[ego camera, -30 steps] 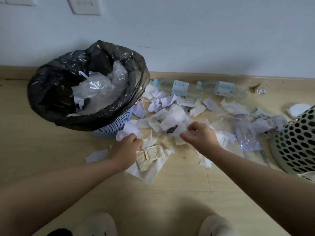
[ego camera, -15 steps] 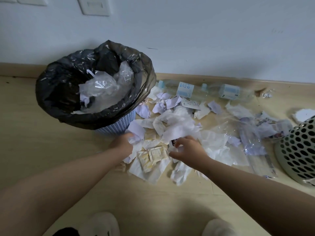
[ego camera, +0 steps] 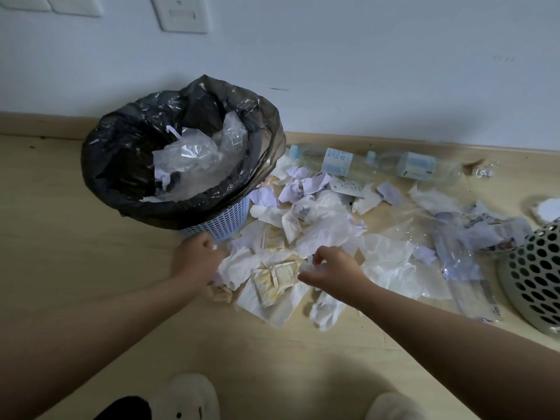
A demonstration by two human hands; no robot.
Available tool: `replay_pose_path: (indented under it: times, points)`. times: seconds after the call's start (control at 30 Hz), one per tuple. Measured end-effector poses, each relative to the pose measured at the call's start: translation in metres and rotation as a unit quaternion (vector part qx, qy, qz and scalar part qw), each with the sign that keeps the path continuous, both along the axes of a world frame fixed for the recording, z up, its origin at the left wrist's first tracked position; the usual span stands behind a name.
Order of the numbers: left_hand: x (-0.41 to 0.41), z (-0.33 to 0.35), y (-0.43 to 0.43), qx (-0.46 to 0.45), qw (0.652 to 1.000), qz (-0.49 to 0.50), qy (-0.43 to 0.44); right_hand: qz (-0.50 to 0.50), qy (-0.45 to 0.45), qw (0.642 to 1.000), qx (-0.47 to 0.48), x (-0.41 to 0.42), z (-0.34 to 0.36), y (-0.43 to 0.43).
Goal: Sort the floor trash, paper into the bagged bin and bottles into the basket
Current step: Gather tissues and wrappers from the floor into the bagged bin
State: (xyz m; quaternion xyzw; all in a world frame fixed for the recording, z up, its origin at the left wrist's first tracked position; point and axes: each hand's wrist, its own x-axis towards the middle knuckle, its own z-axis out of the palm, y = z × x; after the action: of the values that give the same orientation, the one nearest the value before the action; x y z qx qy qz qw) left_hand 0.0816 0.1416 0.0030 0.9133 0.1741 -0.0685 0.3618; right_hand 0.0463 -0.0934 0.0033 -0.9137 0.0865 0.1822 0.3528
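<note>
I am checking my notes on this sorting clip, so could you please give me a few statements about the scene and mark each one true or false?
1. The bagged bin stands upright near the wall. True.
2. Both bottles sit inside the basket. False: they lie on the floor along the wall.
3. The left hand and right hand are down at the paper pile. True.
4. The bin is empty. False: it holds clear plastic and paper.

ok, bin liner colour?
Black, glossy bin liner over a pale blue slatted bin; head view.
</note>
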Motion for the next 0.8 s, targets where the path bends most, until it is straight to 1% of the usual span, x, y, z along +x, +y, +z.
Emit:
replay_pose_path:
  times: [0.07,0.13,0.2,0.3,0.37,0.43,0.53,0.57,0.63,0.7,0.8]
  points:
    - [-0.003,-0.009,0.028,0.037,0.998,0.056,-0.013,0.015,0.006,1.000,-0.009,-0.003,-0.004,0.005]
    - [-0.007,-0.020,0.052,0.064,0.994,0.093,-0.008,0.027,0.010,0.999,-0.024,-0.005,-0.007,0.008]
    - [-0.010,-0.028,0.068,0.070,0.994,0.074,0.034,0.038,0.007,0.999,-0.037,-0.007,-0.010,0.013]
    - [-0.015,-0.039,0.075,0.088,0.986,-0.042,0.135,0.044,0.005,0.998,-0.048,-0.009,-0.011,0.019]
    - [-0.022,-0.049,0.072,0.115,0.967,-0.154,0.166,0.054,0.006,0.998,-0.035,-0.010,-0.011,0.023]
    - [-0.031,-0.053,0.064,0.142,0.947,-0.237,0.163,0.070,0.013,0.997,-0.031,-0.011,-0.011,0.027]
    - [-0.034,-0.051,0.053,0.239,0.911,-0.305,0.140,0.084,0.017,0.996,-0.039,-0.012,-0.012,0.031]
    - [-0.033,-0.049,0.050,0.257,0.901,-0.321,0.139,0.086,0.017,0.995,-0.037,-0.012,-0.012,0.032]
    - [-0.031,-0.045,0.044,0.234,0.902,-0.332,0.148,0.088,0.019,0.996,-0.027,-0.011,-0.011,0.034]
    - [-0.028,-0.037,0.036,0.177,0.916,-0.324,0.153,0.079,0.021,0.997,-0.015,-0.007,-0.008,0.036]
    - [-0.020,-0.010,0.022,0.097,0.939,-0.306,0.124,0.046,0.026,0.998,0.014,0.001,-0.002,0.035]
